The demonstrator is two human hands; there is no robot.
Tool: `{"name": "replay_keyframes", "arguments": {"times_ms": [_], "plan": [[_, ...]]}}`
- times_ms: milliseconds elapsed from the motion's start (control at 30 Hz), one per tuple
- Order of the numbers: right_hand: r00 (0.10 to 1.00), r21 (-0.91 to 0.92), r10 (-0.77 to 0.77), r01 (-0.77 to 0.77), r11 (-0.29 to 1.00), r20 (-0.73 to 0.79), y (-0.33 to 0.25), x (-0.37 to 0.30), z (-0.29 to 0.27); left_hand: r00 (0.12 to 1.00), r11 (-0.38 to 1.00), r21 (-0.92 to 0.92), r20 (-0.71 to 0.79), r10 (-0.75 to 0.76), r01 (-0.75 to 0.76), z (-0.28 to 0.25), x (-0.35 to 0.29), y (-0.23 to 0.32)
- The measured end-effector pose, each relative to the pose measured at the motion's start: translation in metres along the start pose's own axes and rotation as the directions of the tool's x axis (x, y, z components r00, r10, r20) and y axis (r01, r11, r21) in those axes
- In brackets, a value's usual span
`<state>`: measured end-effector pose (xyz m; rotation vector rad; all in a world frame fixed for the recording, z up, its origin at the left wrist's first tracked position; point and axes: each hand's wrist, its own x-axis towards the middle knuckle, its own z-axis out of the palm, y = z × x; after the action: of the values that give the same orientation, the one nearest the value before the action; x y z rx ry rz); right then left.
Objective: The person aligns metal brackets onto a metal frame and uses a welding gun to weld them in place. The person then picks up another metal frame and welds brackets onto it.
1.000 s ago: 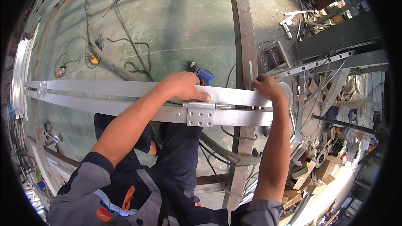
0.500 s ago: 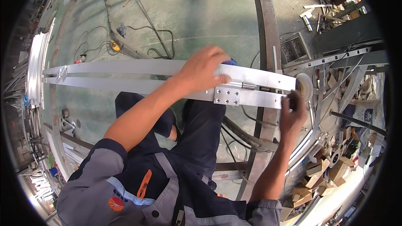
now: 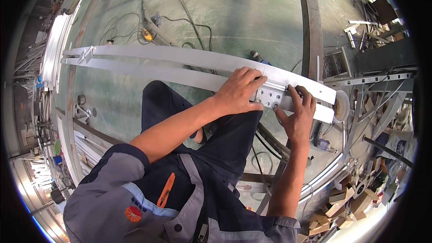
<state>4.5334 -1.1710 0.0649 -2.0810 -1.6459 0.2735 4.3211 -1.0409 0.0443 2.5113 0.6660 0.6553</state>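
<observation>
Two long silvery metal bars lie side by side across my view, a far bar (image 3: 180, 55) and a near bar (image 3: 148, 71). Toward their right end sits a metal hinge (image 3: 269, 96), its holed plate on the near bar and its round barrel along the gap. My left hand (image 3: 238, 91) is closed round the near bar at the hinge's left edge, fingers over the top and thumb on the near side. From the right, my right hand (image 3: 298, 113) grips the hinge's other end, thumb at its near corner. What lies under the fingers is hidden.
The bars rest across a brown steel beam (image 3: 310, 31). Beyond them a blue power drill (image 3: 258, 57) and a yellow tool (image 3: 147, 35) with cables lie on the green floor. A tape roll (image 3: 342, 106) stands by the right bar ends. Cardboard boxes (image 3: 342, 198) are piled at lower right.
My left hand has come off the far bar onto the near bar beside the hinge. My right hand has moved left from the bar ends to the hinge. The whole view has shifted.
</observation>
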Motion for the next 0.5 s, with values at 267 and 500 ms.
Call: {"name": "replay_keyframes", "arguments": {"times_ms": [267,500], "plan": [[0.999,-0.12,0.038,-0.036,0.992,0.015,0.007,-0.012,-0.004,1.0,0.996,0.089,-0.013,0.019,-0.018,0.002,0.0,-0.002],[0.999,-0.12,-0.031,0.033,0.992,0.021,0.029,-0.003,-0.005,0.998,0.992,0.106,0.0,0.07,-0.07,0.004,0.006,-0.007]]}}
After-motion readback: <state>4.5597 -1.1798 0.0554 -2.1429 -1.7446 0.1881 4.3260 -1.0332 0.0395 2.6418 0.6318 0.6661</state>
